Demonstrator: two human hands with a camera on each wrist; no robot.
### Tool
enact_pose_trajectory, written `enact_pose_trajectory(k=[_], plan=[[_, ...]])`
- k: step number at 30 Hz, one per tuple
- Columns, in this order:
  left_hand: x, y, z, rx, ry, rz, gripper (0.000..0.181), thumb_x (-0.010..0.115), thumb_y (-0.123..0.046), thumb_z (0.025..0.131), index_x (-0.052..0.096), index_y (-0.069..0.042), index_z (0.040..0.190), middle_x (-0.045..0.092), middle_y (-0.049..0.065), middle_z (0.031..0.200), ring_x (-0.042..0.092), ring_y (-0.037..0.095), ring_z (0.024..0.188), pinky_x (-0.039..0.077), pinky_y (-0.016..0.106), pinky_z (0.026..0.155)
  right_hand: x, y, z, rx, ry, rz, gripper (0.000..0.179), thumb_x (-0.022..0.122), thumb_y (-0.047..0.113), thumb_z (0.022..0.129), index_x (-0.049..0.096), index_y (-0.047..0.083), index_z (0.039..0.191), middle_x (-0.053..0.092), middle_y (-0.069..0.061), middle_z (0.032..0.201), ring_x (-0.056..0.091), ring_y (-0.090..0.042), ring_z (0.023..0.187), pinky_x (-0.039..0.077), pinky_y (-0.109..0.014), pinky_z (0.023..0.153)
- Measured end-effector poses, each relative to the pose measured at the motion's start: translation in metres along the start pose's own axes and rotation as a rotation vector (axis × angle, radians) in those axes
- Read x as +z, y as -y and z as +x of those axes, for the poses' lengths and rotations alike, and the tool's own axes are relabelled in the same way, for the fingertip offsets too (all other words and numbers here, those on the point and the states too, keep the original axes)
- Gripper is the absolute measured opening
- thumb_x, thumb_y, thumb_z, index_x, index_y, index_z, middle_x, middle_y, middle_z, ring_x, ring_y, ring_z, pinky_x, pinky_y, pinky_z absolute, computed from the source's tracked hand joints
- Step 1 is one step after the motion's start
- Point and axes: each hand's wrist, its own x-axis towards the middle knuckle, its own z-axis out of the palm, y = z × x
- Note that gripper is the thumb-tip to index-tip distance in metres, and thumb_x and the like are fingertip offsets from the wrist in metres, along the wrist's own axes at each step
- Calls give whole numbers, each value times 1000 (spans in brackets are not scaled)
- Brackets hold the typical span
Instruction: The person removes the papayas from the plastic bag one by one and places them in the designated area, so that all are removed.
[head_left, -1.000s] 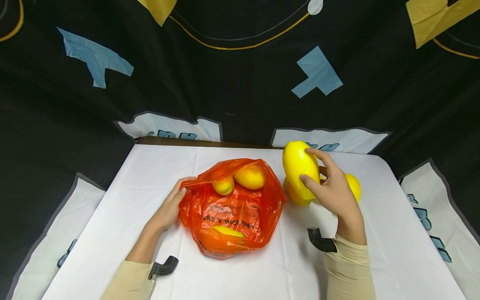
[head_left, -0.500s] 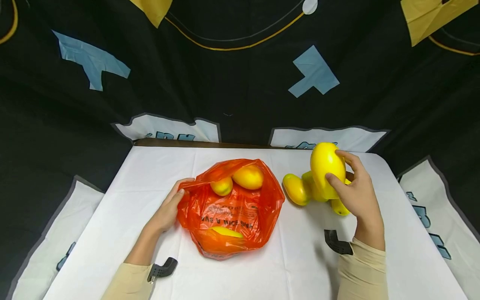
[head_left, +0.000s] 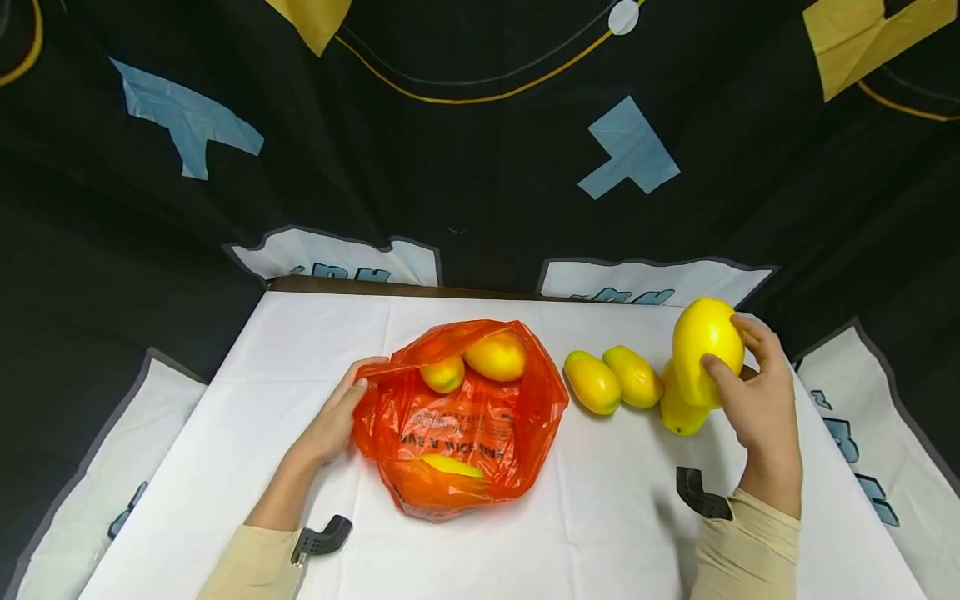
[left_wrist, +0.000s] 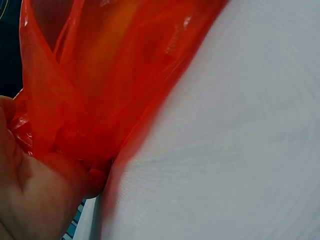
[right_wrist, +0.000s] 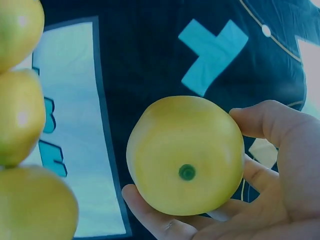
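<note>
Your left hand (head_left: 333, 421) had the red bag (head_left: 457, 421) pinched at its 10 o'clock, and your right hand (head_left: 765, 400) gripped a yellow fruit (head_left: 701, 342) near three loose ones (head_left: 632, 377), kinda between the bag's 2 and 3.

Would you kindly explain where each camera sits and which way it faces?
Head: worn on the head, facing forward and down at the table; left hand and right hand show.
Left wrist: on that wrist, facing the red bag; left hand partly shows.
Right wrist: on that wrist, facing the held yellow fruit; right hand partly shows.
Head and right wrist share that fruit.
</note>
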Motion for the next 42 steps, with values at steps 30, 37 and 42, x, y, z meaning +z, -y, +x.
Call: enact_pose_trajectory(k=[30, 37, 42], plan=[[0, 0, -1, -4, 8, 15, 44, 24, -31, 108, 32, -14, 148, 42, 6, 143, 39, 29, 130, 38, 35, 102, -44, -65, 22, 366, -106, 100, 71, 67, 20, 93, 30, 37, 151, 17, -3, 161, 24, -40, 138, 33, -58, 104], [0, -1, 0, -7, 15, -2, 45, 24, -32, 108, 31, -13, 148, 42, 7, 142, 40, 32, 129, 40, 37, 101, -43, -89, 26, 413, -39, 29, 73, 66, 27, 93, 25, 36, 154, 11, -8, 162, 22, -43, 137, 34, -59, 104], [0, 1, 0, 9, 17, 2, 44, 24, -31, 109, 32, -13, 148, 42, 8, 143, 40, 32, 129, 40, 31, 100, -40, -104, 28, 426, 19, -27, 76, 65, 29, 93, 22, 28, 156, 9, -14, 161, 21, -45, 136, 33, -60, 105]])
